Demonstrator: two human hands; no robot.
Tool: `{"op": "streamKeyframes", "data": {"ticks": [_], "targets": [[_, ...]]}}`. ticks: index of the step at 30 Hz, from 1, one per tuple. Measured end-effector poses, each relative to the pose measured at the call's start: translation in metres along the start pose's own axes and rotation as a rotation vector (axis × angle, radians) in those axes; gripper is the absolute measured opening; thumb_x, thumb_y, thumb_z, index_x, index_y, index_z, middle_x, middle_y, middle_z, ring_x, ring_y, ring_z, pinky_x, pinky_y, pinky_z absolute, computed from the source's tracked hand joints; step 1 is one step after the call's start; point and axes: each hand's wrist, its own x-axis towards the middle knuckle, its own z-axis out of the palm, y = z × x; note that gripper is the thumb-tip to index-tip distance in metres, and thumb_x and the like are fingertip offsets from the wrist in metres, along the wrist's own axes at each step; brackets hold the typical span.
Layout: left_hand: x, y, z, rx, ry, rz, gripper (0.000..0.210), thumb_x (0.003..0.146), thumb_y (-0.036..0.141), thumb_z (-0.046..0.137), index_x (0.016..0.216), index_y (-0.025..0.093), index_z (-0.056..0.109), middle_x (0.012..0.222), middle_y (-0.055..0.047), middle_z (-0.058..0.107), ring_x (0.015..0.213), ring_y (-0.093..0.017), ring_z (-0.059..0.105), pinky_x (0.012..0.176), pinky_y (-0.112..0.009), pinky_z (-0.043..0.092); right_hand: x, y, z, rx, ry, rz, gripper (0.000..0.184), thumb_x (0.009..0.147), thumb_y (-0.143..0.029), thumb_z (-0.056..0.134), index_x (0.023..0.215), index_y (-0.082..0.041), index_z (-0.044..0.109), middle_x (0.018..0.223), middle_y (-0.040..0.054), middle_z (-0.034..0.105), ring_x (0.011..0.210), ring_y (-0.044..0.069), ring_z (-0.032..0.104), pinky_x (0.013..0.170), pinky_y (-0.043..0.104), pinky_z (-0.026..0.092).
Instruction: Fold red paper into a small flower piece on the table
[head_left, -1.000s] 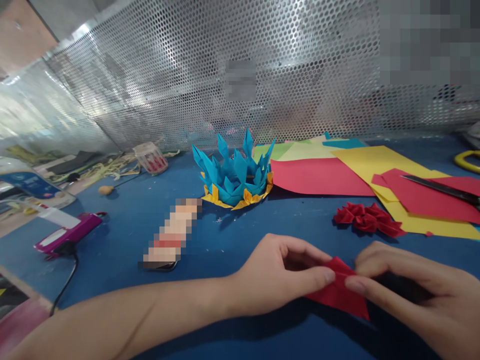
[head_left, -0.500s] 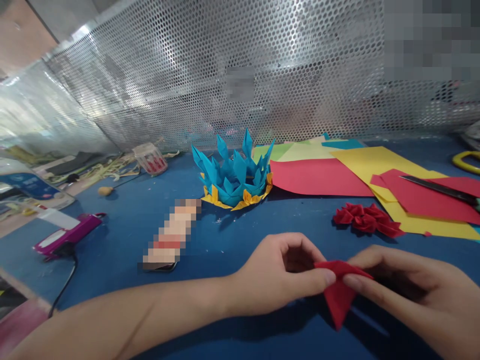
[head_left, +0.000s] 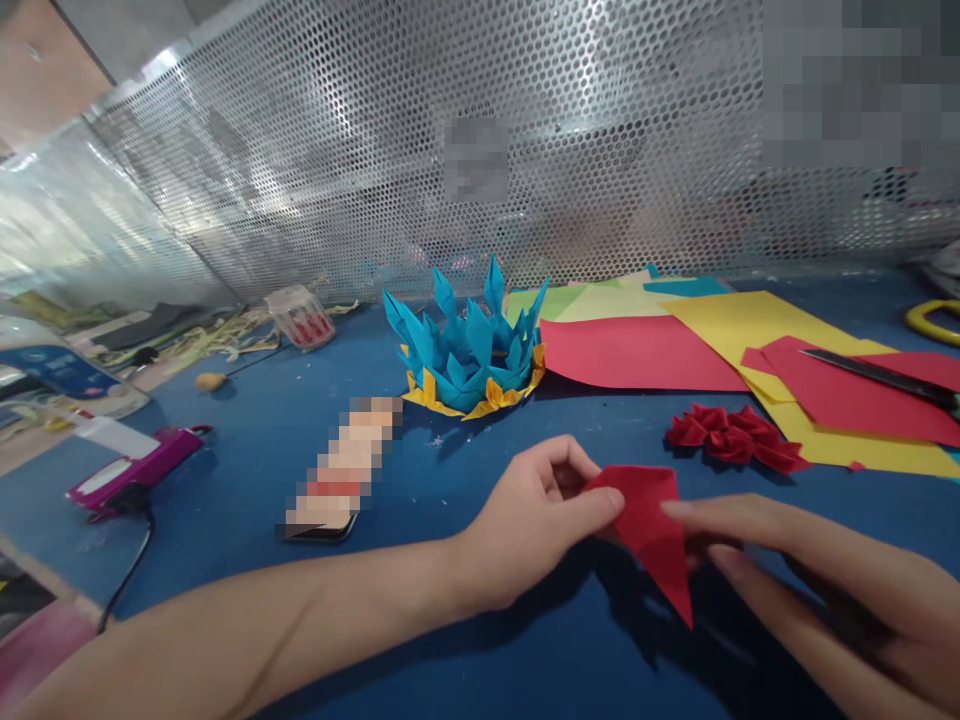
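A folded piece of red paper (head_left: 654,530) with a long point hangs above the blue table in front of me. My left hand (head_left: 544,525) pinches its upper left side between thumb and curled fingers. On the other side, my right hand (head_left: 832,580) has its fingers stretched out and apart. Its index fingertip touches the paper's right edge, while the thumb sits below, away from the paper. Some right fingers are partly hidden behind. Beyond the hands lies a cluster of folded red paper pieces (head_left: 735,438).
A blue and yellow folded-paper crown (head_left: 469,350) stands mid-table. Coloured sheets, a red one (head_left: 637,352) and a yellow one (head_left: 757,320) among them, lie at right under a black-bladed cutter (head_left: 877,375). Left are a blurred-out phone (head_left: 337,475), a purple glue gun (head_left: 142,470) and a clear tub (head_left: 301,318).
The red paper has turned and shifted slightly up and left, showing a broader face. My left hand moved left with it. My right thumb has come off the paper and the right fingers have spread.
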Motion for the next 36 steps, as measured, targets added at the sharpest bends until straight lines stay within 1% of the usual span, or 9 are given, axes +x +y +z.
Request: {"op": "streamKeyframes", "data": {"ticks": [5, 7, 11, 15, 17, 21, 26, 32, 36], "targets": [[0.001, 0.001, -0.003, -0.060, -0.051, -0.039, 0.056, 0.061, 0.029, 0.097, 0.105, 0.018, 0.064, 0.070, 0.002, 0.077, 0.060, -0.010, 0.071, 0.066, -0.023, 0.059, 0.003, -0.006, 0.006, 0.017, 0.015, 0.021, 0.045, 0.088, -0.070, 0.062, 0.099, -0.029, 0.079, 0.078, 0.0051, 0.073, 0.086, 0.026, 0.074, 0.071, 0.030, 0.064], [0.000, 0.000, -0.004, -0.069, -0.080, -0.046, 0.059, 0.064, 0.031, 0.096, 0.112, 0.018, 0.066, 0.072, 0.001, 0.077, 0.063, -0.011, 0.071, 0.069, -0.025, 0.060, 0.005, -0.007, 0.006, 0.027, 0.014, 0.016, 0.045, 0.087, -0.070, 0.063, 0.094, -0.029, 0.078, 0.078, 0.0053, 0.073, 0.085, 0.025, 0.073, 0.071, 0.029, 0.064], [0.001, -0.002, -0.004, -0.027, -0.098, -0.062, 0.046, 0.057, 0.032, 0.098, 0.088, 0.014, 0.070, 0.072, 0.000, 0.076, 0.065, -0.010, 0.070, 0.069, -0.024, 0.058, 0.008, -0.006, 0.000, 0.090, -0.080, -0.045, 0.039, 0.089, -0.065, 0.065, 0.084, -0.028, 0.075, 0.088, 0.0038, 0.074, 0.082, 0.020, 0.072, 0.072, 0.023, 0.062], [0.000, 0.000, -0.005, 0.054, -0.087, -0.046, 0.045, 0.047, 0.014, 0.100, 0.072, 0.016, 0.062, 0.066, 0.005, 0.070, 0.059, -0.006, 0.062, 0.061, -0.016, 0.049, 0.004, 0.000, -0.007, 0.122, -0.170, -0.066, 0.027, 0.094, -0.057, 0.062, 0.088, -0.032, 0.071, 0.095, -0.0033, 0.073, 0.081, 0.012, 0.070, 0.072, 0.012, 0.057], [-0.001, 0.001, -0.006, 0.081, -0.120, -0.056, 0.046, 0.048, 0.010, 0.099, 0.074, 0.018, 0.062, 0.065, 0.006, 0.070, 0.058, -0.006, 0.061, 0.058, -0.016, 0.047, 0.000, 0.003, -0.008, 0.109, -0.168, -0.018, 0.025, 0.095, -0.056, 0.062, 0.089, -0.032, 0.069, 0.092, -0.0049, 0.072, 0.080, 0.011, 0.069, 0.071, 0.010, 0.056], [-0.005, 0.002, -0.007, 0.134, -0.182, -0.113, 0.052, 0.053, 0.009, 0.096, 0.098, 0.019, 0.073, 0.071, 0.004, 0.074, 0.060, -0.008, 0.063, 0.057, -0.017, 0.047, -0.003, 0.008, -0.005, 0.152, -0.200, 0.034, 0.026, 0.094, -0.056, 0.062, 0.088, -0.032, 0.068, 0.084, -0.0054, 0.069, 0.071, 0.010, 0.067, 0.064, 0.009, 0.053], [-0.008, -0.002, -0.007, 0.259, -0.253, -0.058, 0.057, 0.063, 0.012, 0.091, 0.117, 0.021, 0.078, 0.077, 0.001, 0.075, 0.067, -0.009, 0.064, 0.071, -0.020, 0.052, -0.002, 0.009, -0.001, 0.146, -0.172, 0.036, 0.029, 0.093, -0.056, 0.063, 0.085, -0.029, 0.065, 0.081, -0.0035, 0.068, 0.069, 0.010, 0.066, 0.062, 0.010, 0.053], [-0.011, -0.006, -0.005, 0.115, -0.186, -0.099, 0.023, 0.063, 0.024, 0.094, 0.084, 0.020, 0.084, 0.078, 0.001, 0.078, 0.074, -0.013, 0.068, 0.077, -0.023, 0.052, -0.002, -0.005, -0.004, 0.158, -0.190, 0.058, 0.033, 0.091, -0.060, 0.065, 0.083, -0.028, 0.066, 0.071, -0.0043, 0.067, 0.061, 0.009, 0.066, 0.057, 0.009, 0.053], [-0.012, -0.006, -0.004, 0.156, -0.190, -0.127, 0.022, 0.061, 0.024, 0.095, 0.078, 0.020, 0.083, 0.072, 0.002, 0.075, 0.068, -0.011, 0.065, 0.069, -0.021, 0.049, 0.002, -0.012, -0.002, 0.218, -0.249, 0.104, 0.036, 0.092, -0.061, 0.062, 0.081, -0.027, 0.065, 0.070, -0.0035, 0.066, 0.061, 0.010, 0.067, 0.058, 0.012, 0.054]]}}
